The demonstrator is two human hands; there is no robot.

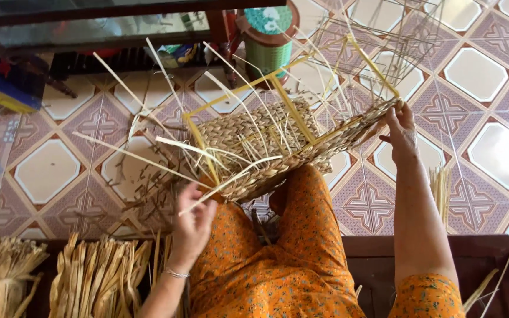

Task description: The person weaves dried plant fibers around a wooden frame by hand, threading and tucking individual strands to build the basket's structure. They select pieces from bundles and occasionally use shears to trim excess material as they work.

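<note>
Basket [266, 147], half-woven on yellow frame [293, 109], rests on lap above dried-straw bundles [98, 277]: left hand [194, 221] pinches loose strand [231, 179], right hand [400, 132] clasps far rim; strand best kept taut, frame steady.

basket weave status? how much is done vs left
Done: the basket has a woven base and a low woven wall along the near side, on a yellow frame. In hand: the left hand pulls a loose straw strand at the near corner; the right hand steadies the far corner. Left: many strands stick out unwoven, and the upper frame stands bare.
</note>
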